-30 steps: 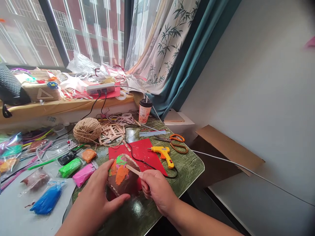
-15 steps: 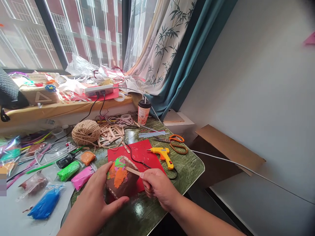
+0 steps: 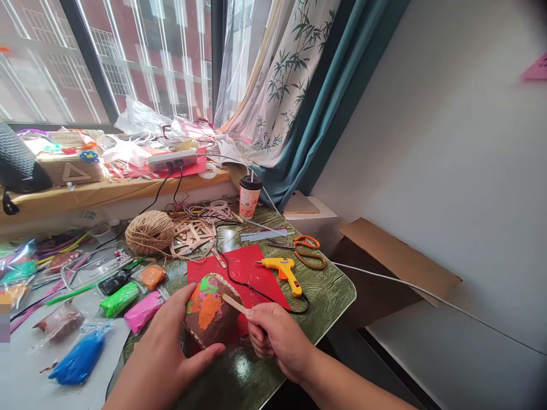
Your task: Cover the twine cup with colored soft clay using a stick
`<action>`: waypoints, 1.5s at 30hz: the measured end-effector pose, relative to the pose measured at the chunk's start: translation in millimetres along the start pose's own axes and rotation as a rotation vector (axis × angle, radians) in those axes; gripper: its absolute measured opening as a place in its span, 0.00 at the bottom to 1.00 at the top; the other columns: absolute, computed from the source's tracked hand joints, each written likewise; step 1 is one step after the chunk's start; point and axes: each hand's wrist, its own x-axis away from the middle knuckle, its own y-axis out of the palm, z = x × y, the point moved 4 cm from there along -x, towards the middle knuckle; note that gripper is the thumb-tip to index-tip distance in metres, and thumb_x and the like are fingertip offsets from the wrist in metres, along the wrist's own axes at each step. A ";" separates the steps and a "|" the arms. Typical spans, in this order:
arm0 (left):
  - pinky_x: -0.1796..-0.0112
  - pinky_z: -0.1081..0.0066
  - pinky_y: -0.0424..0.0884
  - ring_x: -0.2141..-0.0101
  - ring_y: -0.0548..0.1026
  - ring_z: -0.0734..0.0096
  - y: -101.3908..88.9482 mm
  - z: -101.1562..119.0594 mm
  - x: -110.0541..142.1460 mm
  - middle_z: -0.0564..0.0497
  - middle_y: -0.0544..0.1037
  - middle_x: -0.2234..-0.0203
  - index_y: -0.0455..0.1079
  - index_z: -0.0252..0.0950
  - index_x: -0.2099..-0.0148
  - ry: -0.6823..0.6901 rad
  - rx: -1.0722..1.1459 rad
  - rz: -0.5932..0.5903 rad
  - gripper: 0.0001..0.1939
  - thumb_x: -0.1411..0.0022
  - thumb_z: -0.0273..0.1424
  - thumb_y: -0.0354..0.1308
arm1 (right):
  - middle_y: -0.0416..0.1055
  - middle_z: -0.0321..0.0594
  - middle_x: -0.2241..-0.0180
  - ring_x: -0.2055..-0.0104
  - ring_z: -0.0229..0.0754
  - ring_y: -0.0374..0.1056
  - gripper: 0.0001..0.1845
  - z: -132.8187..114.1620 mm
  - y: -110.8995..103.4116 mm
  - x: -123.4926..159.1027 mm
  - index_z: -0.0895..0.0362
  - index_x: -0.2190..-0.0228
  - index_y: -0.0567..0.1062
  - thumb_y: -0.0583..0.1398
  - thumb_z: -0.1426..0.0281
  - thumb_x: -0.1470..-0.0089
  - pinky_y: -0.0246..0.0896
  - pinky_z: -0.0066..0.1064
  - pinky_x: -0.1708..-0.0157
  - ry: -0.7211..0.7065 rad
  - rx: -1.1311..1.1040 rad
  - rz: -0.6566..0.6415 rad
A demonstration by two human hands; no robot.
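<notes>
A brown clay-covered piece [image 3: 217, 335] with a pale braided trim along its edges sits at the table's front. Orange [image 3: 210, 310], green and pink clay are smeared in patches over its top. My left hand [image 3: 168, 341] grips it from the left, thumb along the near side and fingers around the far side. Between the thumb and curled fingers of my right hand [image 3: 277, 336] is a wooden craft stick [image 3: 236, 304], its tip at the right edge of the orange patch. Whether the tip touches the clay is hard to tell.
A red sheet [image 3: 252, 259] lies beneath the yellow glue gun [image 3: 282, 272] and its cord. Orange-handled scissors [image 3: 305, 250] rest to the right. Twine [image 3: 149, 232], craft sticks [image 3: 192, 236], a lidded cup [image 3: 249, 196] and bagged clay [image 3: 79, 359] stand around.
My right hand has shifted slightly right and down, and the stick slants more steeply. My left hand and the brown piece stay nearly in place.
</notes>
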 end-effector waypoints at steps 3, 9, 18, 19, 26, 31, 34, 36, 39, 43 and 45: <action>0.39 0.40 0.75 0.36 0.75 0.37 0.4 -4.8 -1.2 0.34 0.74 0.33 0.60 0.39 0.27 -0.078 0.024 -0.024 0.47 0.40 0.56 0.67 | 0.50 0.23 0.91 0.88 0.28 0.39 0.26 3.2 -3.5 3.2 0.52 0.87 0.63 0.66 0.57 0.48 0.31 0.30 0.83 -0.021 0.008 -0.002; 0.40 0.40 0.76 0.37 0.76 0.38 -0.5 -6.1 -2.0 0.36 0.75 0.34 0.56 0.42 0.24 -0.081 0.046 -0.026 0.48 0.38 0.54 0.67 | 0.50 0.23 0.91 0.87 0.28 0.40 0.26 13.6 -8.6 7.4 0.53 0.87 0.64 0.67 0.56 0.47 0.33 0.30 0.82 -0.065 -0.051 -0.052; 0.46 0.43 0.81 0.36 0.76 0.39 -21.5 30.6 -3.5 0.39 0.67 0.29 0.59 0.55 0.24 0.337 -0.171 0.076 0.35 0.30 0.42 0.60 | 0.51 0.24 0.89 0.86 0.29 0.41 0.27 15.1 -11.6 11.7 0.53 0.85 0.65 0.67 0.56 0.43 0.36 0.29 0.81 -0.110 -0.118 -0.121; 0.47 0.44 0.82 0.37 0.77 0.40 -22.5 31.4 -4.6 0.39 0.69 0.30 0.61 0.55 0.25 0.353 -0.177 0.080 0.34 0.30 0.41 0.60 | 0.51 0.24 0.89 0.86 0.29 0.40 0.27 14.6 -10.9 11.4 0.54 0.84 0.65 0.67 0.56 0.42 0.35 0.29 0.81 -0.107 -0.122 -0.122; 0.45 0.51 0.82 0.40 0.79 0.46 -23.1 24.2 -11.2 0.41 0.74 0.33 0.67 0.49 0.29 0.335 -0.137 0.115 0.29 0.30 0.44 0.62 | 0.51 0.24 0.90 0.86 0.29 0.40 0.25 11.2 -4.3 8.3 0.53 0.84 0.65 0.67 0.58 0.45 0.33 0.31 0.81 -0.084 -0.136 -0.113; 0.44 0.51 0.80 0.39 0.78 0.46 -22.0 24.4 -10.6 0.43 0.74 0.32 0.65 0.51 0.28 0.334 -0.139 0.113 0.31 0.31 0.43 0.63 | 0.50 0.23 0.89 0.86 0.29 0.40 0.25 10.3 -3.4 6.3 0.54 0.84 0.66 0.67 0.56 0.44 0.33 0.30 0.81 -0.088 -0.139 -0.113; 0.44 0.51 0.80 0.40 0.80 0.47 -22.8 24.8 -9.8 0.42 0.78 0.36 0.57 0.48 0.24 0.289 -0.113 0.130 0.37 0.31 0.43 0.62 | 0.51 0.23 0.90 0.87 0.29 0.41 0.25 9.5 -2.8 5.4 0.53 0.84 0.66 0.67 0.57 0.45 0.34 0.30 0.81 -0.091 -0.135 -0.117; 0.45 0.51 0.81 0.41 0.81 0.48 -23.4 25.3 -9.6 0.41 0.78 0.37 0.58 0.47 0.25 0.280 -0.107 0.136 0.36 0.31 0.44 0.62 | 0.51 0.23 0.90 0.87 0.29 0.41 0.24 8.5 -2.3 4.7 0.54 0.84 0.66 0.67 0.57 0.45 0.35 0.30 0.81 -0.098 -0.137 -0.118; 0.45 0.49 0.81 0.40 0.80 0.47 -23.9 27.5 -10.6 0.42 0.76 0.34 0.65 0.49 0.30 0.319 -0.137 0.113 0.29 0.30 0.44 0.62 | 0.53 0.24 0.89 0.86 0.29 0.41 0.24 7.0 -1.0 4.0 0.54 0.84 0.66 0.68 0.57 0.46 0.35 0.29 0.82 -0.101 -0.139 -0.121; 0.46 0.50 0.82 0.41 0.80 0.47 -25.5 28.9 -13.7 0.43 0.77 0.35 0.69 0.50 0.33 0.332 -0.137 0.102 0.26 0.31 0.44 0.63 | 0.53 0.24 0.89 0.87 0.29 0.41 0.25 6.1 0.2 3.5 0.54 0.84 0.66 0.68 0.57 0.45 0.34 0.29 0.82 -0.093 -0.145 -0.129; 0.47 0.51 0.82 0.41 0.81 0.46 -25.9 29.4 -14.2 0.43 0.78 0.36 0.70 0.49 0.34 0.342 -0.139 0.116 0.26 0.31 0.44 0.63 | 0.52 0.24 0.89 0.86 0.29 0.41 0.25 6.2 0.1 3.3 0.54 0.84 0.66 0.68 0.57 0.45 0.34 0.30 0.81 -0.092 -0.145 -0.131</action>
